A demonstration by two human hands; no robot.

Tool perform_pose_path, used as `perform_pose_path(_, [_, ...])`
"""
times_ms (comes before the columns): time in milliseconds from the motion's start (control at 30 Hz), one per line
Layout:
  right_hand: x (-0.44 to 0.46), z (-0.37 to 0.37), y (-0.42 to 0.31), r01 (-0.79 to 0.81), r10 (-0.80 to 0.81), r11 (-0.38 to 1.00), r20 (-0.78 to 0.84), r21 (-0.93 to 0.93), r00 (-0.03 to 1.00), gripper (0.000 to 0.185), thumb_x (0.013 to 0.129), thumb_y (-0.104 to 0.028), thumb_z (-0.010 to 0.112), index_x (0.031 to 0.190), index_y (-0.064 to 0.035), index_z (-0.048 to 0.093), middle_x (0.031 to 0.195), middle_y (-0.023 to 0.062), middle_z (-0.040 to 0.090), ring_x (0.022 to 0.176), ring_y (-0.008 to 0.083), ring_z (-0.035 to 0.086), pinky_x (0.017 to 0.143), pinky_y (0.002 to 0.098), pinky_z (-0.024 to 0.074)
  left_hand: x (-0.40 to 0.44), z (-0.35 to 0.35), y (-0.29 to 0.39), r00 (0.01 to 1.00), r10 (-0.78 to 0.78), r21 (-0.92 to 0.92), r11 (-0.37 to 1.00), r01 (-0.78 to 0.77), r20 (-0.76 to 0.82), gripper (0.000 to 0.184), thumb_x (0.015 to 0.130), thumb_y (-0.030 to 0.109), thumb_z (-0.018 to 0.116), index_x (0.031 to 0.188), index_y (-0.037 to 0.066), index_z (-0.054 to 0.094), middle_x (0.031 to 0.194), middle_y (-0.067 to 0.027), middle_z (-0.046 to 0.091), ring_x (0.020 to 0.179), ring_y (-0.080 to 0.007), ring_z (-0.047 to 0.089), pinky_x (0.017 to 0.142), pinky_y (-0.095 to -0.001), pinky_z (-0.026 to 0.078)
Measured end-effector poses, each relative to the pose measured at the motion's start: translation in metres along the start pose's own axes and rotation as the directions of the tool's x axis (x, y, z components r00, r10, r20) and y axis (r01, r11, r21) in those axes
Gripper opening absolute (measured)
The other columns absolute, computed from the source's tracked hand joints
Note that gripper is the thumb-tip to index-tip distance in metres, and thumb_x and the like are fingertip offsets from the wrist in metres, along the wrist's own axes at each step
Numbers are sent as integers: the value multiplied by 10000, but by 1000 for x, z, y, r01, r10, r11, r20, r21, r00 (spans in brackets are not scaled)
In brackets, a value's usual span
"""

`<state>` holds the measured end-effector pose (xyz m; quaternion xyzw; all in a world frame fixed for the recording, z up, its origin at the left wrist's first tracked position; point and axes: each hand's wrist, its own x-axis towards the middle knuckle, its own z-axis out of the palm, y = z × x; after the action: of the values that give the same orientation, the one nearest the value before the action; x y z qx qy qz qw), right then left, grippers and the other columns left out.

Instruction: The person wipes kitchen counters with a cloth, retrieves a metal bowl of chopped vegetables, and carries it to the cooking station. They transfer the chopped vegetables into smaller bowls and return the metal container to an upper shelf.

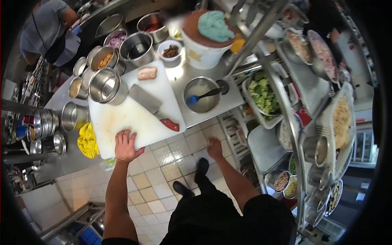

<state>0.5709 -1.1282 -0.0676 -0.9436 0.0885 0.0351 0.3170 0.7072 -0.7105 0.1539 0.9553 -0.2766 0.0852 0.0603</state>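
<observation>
My left hand (127, 147) lies flat with its fingers out on the near edge of a white cutting board (118, 134). My right hand (214, 148) hangs over the floor, clear of the table; its fingers are small and blurred. On the board rests a cleaver (145, 99) with a red handle (170, 125), its blade pointing away from me. A pale pink block of meat (147, 73) sits at the far end. Stacked steel pots (107, 86) stand on the board's left side. A yellow cloth (87, 141) lies left of my left hand.
A steel bowl (201, 87) holds a blue-tipped brush (195, 99). Behind stand a white bucket (204, 55) topped with a green cloth (215, 26) and several pots. At right, a metal rail (281, 98) fronts green vegetables (263, 94) and trays. Another person (45, 30) is at upper left.
</observation>
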Motion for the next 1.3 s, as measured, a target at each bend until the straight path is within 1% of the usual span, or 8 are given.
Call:
perform_pose_path(267, [-322, -107, 157, -115, 721, 671, 607, -733, 334, 412, 822, -301, 605, 1165, -110, 730, 1324, 140, 638, 1218, 365, 611, 939, 521, 533, -8, -4, -3, 1000, 18, 2, 1000, -18, -8, 775, 623, 471, 827, 1256, 95, 584, 1304, -168, 502, 1255, -402, 433, 1091, -563, 327])
perform_pose_path(500, [-436, -160, 115, -364, 726, 666, 454, -651, 517, 478, 877, -301, 523, 1339, -243, 636, 1445, 48, 567, 1271, 272, 585, 988, 425, 520, -15, -4, -3, 999, 17, -1, 1000, -17, 43, 755, 692, 497, 799, 1293, 101, 571, 1368, -168, 463, 1320, -396, 379, 1130, -557, 269])
perform_pose_path(767, [-524, -61, 132, -635, 553, 431, 368, 641, 748, 493, 704, -19, 588, 1182, 43, 689, 575, 95, 579, 510, 146, 491, 481, 302, 433, -41, -17, 25, 996, -60, -27, 998, 62, 59, 748, 807, 306, 720, 1441, 47, 419, 1469, -215, 403, 1411, -429, 311, 1193, -549, 220])
perform_pose_path(1033, [-573, -74, 52, -787, 763, 555, 212, 269, 611, 466, 693, -180, 631, 1118, -29, 746, 761, 118, 694, 621, 212, 567, 600, 326, 511, -231, 54, 61, 985, -89, -368, 919, 138, 147, 730, 778, 293, 734, 1366, -40, 461, 1430, -330, 413, 1330, -499, 395, 1123, -562, 339])
perform_pose_path(1133, [-573, -80, 36, -734, 729, 678, 94, 34, 678, 353, 739, -215, 635, 1009, -19, 750, 741, 91, 684, 647, 267, 602, 704, 336, 546, -333, 109, 37, 557, -15, -212, 916, 341, 830, 636, 852, 381, 707, 1379, 63, 549, 1379, -237, 555, 1309, -423, 496, 1101, -480, 417])
perform_pose_path(1167, [-592, -43, 99, -257, 395, 763, -113, 593, 912, 400, 773, -372, 680, 972, -30, 737, 727, 102, 668, 629, 285, 597, 742, 395, 535, -350, 114, 22, 204, 426, -413, 905, -107, 881, 363, 971, 326, 561, 1305, 222, 658, 1191, -156, 690, 1178, -358, 621, 1013, -458, 495])
perform_pose_path(1233, [-587, -24, 120, 422, -208, 201, -383, 884, 900, 240, 879, -267, 615, 814, -42, 668, 644, 86, 600, 625, 273, 591, 812, 357, 562, -389, 96, -5, 234, 370, -369, 928, -49, 899, 342, 983, 311, 532, 1291, 250, 668, 1150, -148, 702, 1124, -348, 642, 980, -458, 509])
perform_pose_path(1300, [-586, -45, 122, -608, 590, 756, 148, 243, 794, 485, 819, -584, 638, 782, -101, 615, 694, 116, 603, 609, 281, 577, 819, 519, 496, -416, 83, -15, 277, 310, -329, 944, 26, 910, 332, 995, 295, 503, 1277, 278, 678, 1110, -140, 714, 1070, -338, 663, 948, -459, 523])
